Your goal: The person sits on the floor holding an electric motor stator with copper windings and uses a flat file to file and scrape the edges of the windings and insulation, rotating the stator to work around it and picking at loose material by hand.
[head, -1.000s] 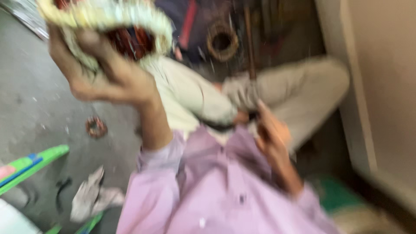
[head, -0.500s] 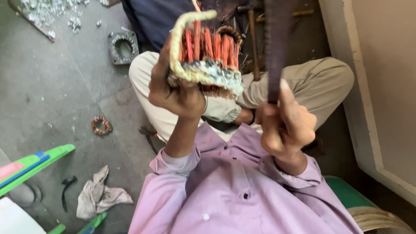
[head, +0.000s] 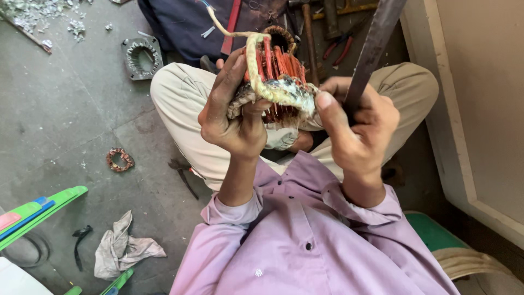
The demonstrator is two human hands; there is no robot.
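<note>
Motor winding [head: 273,76] in left hand [head: 234,117], perhaps gripped.

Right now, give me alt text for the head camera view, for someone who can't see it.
A seated person's left hand holds up a motor coil of copper wire bound in pale tape, while the right hand grips a dark metal bar beside it. A rag and a metal ring lie on the concrete floor.
</note>
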